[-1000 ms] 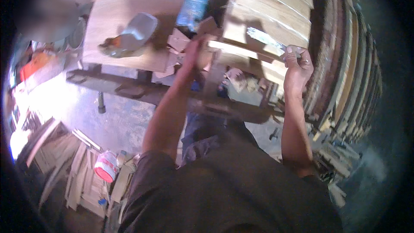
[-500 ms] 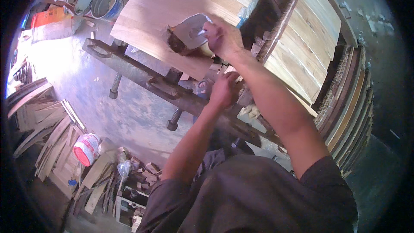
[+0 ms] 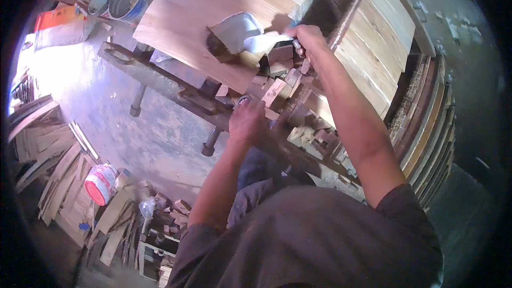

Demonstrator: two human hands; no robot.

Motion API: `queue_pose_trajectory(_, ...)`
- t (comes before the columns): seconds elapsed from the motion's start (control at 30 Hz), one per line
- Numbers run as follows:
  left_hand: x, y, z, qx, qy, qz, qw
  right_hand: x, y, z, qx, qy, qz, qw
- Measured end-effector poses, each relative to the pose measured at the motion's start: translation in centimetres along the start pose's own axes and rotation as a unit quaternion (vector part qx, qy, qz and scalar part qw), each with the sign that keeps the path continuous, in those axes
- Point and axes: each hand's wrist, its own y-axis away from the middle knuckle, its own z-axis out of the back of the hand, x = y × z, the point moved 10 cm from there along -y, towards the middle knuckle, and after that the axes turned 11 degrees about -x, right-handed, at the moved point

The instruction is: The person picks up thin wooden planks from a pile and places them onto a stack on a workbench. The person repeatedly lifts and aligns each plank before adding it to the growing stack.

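My right hand (image 3: 309, 40) is closed around the end of a white-coated tool (image 3: 269, 41), whose wide pale end reaches left to the rim of an open container (image 3: 217, 47). That container has a dark, stained side and a white, paint- or glue-like coating inside. It rests near the front edge of a wide wooden panel (image 3: 181, 16). My left hand (image 3: 248, 120) is bent over the metal clamp beam (image 3: 165, 88); its fingers are mostly hidden. Just beyond its fingertips lies a small wooden block (image 3: 273, 92), among several other blocks.
To the right lies another panel of joined boards (image 3: 373, 37), past a dark gap. Threaded screws (image 3: 212, 141) stick out of the beam. A white and red bucket (image 3: 101, 184) stands by scrap wood (image 3: 64, 165) at left. A grey bucket (image 3: 127, 1) sits far left.
My right hand has moved right and slightly down, drawing the white tool partly out of the container. My left hand has shifted left and back, uncovering small wooden blocks.
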Motion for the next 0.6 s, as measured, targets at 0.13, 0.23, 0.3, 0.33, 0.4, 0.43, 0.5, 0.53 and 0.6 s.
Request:
queue_pose_trajectory(0.13,1.1,0.2,-0.9,-0.039,-0.023,-0.004,0.999,-2.3,-0.1,4.7,0.022,-0.027,0.002,0.999)
queue_pose_trajectory(0.23,0.1,-0.1,-0.9,-0.020,-0.043,0.012,0.999,-3.0,3.0,10.6,0.036,-0.201,0.034,0.978)
queue_pose_trajectory(0.3,-0.1,-0.2,-0.7,-0.011,-0.057,0.025,0.998,-3.5,6.0,15.1,-0.005,-0.243,0.061,0.968)
queue_pose_trajectory(0.33,0.0,-0.2,-0.7,-0.020,-0.063,0.025,0.997,-4.9,6.4,17.2,-0.036,-0.242,0.087,0.966)
queue_pose_trajectory(0.4,-0.1,0.0,-0.8,-0.025,-0.078,0.027,0.996,-6.9,8.2,20.0,-0.113,-0.230,0.117,0.960)
queue_pose_trajectory(0.43,-0.2,-0.1,-1.0,-0.023,-0.087,0.026,0.996,-7.3,9.6,20.7,-0.159,-0.219,0.124,0.955)
queue_pose_trajectory(0.5,-0.2,-0.1,-1.0,-0.033,-0.100,0.022,0.994,-8.9,10.5,20.8,-0.193,-0.151,0.154,0.957)
queue_pose_trajectory(0.53,-0.3,-0.2,-1.1,-0.042,-0.101,0.017,0.994,-9.4,10.8,20.7,-0.216,-0.127,0.188,0.950)
queue_pose_trajectory(0.6,-0.8,-0.3,-0.9,-0.050,-0.103,0.011,0.993,-9.5,12.2,19.9,-0.238,-0.093,0.207,0.944)
